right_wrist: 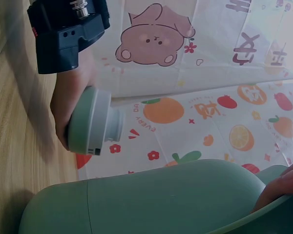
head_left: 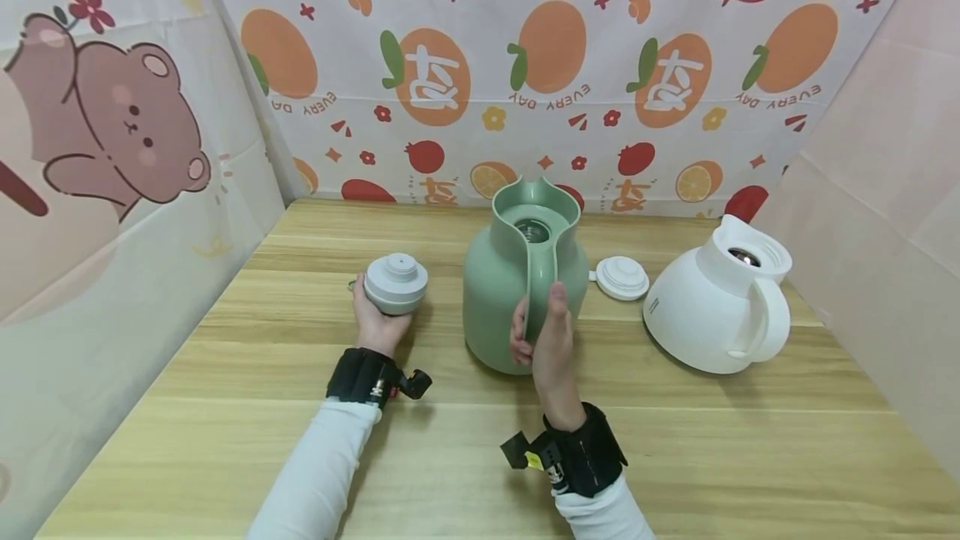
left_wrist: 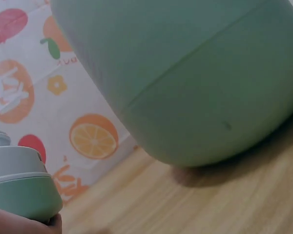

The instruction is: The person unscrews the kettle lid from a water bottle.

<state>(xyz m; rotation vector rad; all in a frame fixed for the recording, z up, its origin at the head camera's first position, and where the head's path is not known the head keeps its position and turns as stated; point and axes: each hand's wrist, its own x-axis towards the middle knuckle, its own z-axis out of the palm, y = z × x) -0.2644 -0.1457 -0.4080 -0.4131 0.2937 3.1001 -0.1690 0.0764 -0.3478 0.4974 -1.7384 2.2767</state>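
Note:
My left hand (head_left: 380, 327) holds a lid (head_left: 396, 297) with a pale grey underside and a green top, turned so its plug points up. In the left wrist view the lid (left_wrist: 25, 192) rests above the fingers, beside the green jug (left_wrist: 195, 87). A green thermos jug (head_left: 487, 290) stands upright with its mouth uncovered and the inner liner showing. Around its handle (head_left: 542, 273) curl the fingers of my right hand (head_left: 553, 348), the thumb lying up along it. In the right wrist view those fingertips (right_wrist: 283, 183) sit at the handle.
A white thermos jug (head_left: 693, 298), also uncovered, stands to the right with its handle towards the front right. Between the two jugs lies a white lid (head_left: 622, 277). Behind the wooden table (head_left: 450, 457) hangs a fruit-patterned cloth (head_left: 495, 115); more cloth closes off both sides.

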